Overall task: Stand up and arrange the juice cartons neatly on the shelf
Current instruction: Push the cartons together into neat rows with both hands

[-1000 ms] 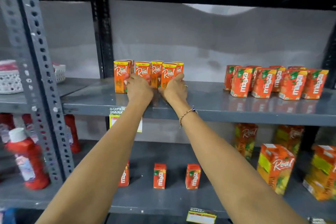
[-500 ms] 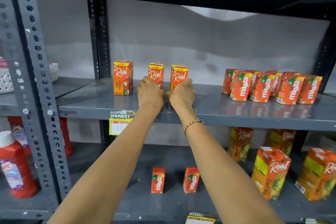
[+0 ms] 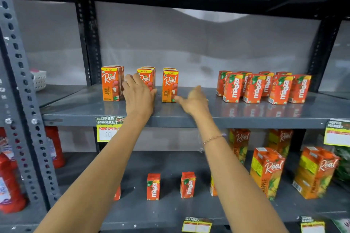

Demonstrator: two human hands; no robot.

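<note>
Small orange Real juice cartons stand upright in three short rows on the grey middle shelf (image 3: 189, 119): a left row (image 3: 110, 84), a middle row (image 3: 146, 76) and a right row (image 3: 169, 86). My left hand (image 3: 138, 94) lies flat against the front of the middle row, fingers spread, covering its lower half. My right hand (image 3: 193, 100) hovers just right of the right row, fingers apart, thumb near the front carton's base, holding nothing. A cluster of red Maaza cartons (image 3: 263, 87) stands further right, some turned at angles.
Below, two small Maaza cartons (image 3: 153, 186) stand on the lower shelf with large Real pineapple cartons (image 3: 267, 172) to the right. Red bottles (image 3: 10, 181) sit at lower left. A perforated grey upright (image 3: 24, 91) rises on the left. A white basket (image 3: 38, 79) sits beyond it.
The Real cartons went from one tight group to three spaced rows. My right hand has come off the right row and moved to the right; my left stays on the middle row.
</note>
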